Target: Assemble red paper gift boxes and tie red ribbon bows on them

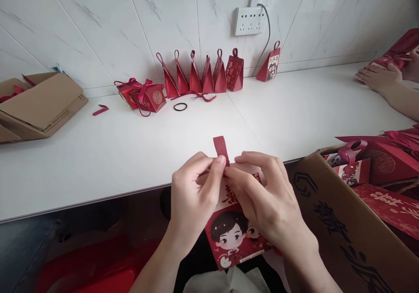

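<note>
A red and white gift box (229, 227) with cartoon figures printed on it is between my hands, just in front of the table edge. My left hand (199, 192) pinches the dark red strap (221, 147) at the box's top between thumb and fingers. The strap's loop sticks up above the fingertips. My right hand (266, 192) is closed at the top of the same box, its index fingertip meeting the left thumb at the base of the strap. Its other fingers lie over the printed front and hide part of it.
Several finished red boxes (194, 77) line the wall, with another (270, 66) farther right. A black ring (180, 107) and red strap (100, 110) lie on the white table (131, 153). Cardboard boxes stand left (46, 105) and right (343, 227). Another person's hand (379, 77) holds something red.
</note>
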Demonstrator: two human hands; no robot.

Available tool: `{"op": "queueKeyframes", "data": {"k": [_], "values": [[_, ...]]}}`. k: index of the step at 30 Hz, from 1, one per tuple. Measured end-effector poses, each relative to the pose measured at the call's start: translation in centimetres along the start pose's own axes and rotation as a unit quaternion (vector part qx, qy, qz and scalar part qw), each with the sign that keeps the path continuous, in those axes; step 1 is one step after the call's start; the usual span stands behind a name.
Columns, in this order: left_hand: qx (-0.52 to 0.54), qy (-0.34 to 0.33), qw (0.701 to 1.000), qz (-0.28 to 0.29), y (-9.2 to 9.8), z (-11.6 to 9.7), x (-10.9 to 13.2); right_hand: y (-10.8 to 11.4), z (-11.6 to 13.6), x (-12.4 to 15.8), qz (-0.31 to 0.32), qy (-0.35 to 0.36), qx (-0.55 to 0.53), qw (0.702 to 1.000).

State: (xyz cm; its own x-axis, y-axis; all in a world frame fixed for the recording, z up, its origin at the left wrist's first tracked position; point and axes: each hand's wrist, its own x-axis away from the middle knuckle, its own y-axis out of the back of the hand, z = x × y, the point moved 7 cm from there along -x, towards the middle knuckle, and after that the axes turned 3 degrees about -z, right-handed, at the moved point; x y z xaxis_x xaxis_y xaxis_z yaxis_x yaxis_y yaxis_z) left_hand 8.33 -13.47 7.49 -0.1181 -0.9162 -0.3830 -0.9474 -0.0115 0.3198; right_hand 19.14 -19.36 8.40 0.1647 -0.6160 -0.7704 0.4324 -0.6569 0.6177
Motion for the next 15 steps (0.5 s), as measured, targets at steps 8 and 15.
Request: {"op": "queueKeyframes", "data": {"k": [8, 15], "values": [[-0.018, -0.014, 1.0, -0.013, -0.2, 0.2, 0.2, -0.4, -0.1, -0.5, 0.034, -0.002, 0.028, 0.999], [-0.025, -0.028, 0.999, -0.026, -0.2, 0.0, 0.4, -0.4, -0.2, -1.0, 0.075, 0.023, 0.016, 0.997]]}}
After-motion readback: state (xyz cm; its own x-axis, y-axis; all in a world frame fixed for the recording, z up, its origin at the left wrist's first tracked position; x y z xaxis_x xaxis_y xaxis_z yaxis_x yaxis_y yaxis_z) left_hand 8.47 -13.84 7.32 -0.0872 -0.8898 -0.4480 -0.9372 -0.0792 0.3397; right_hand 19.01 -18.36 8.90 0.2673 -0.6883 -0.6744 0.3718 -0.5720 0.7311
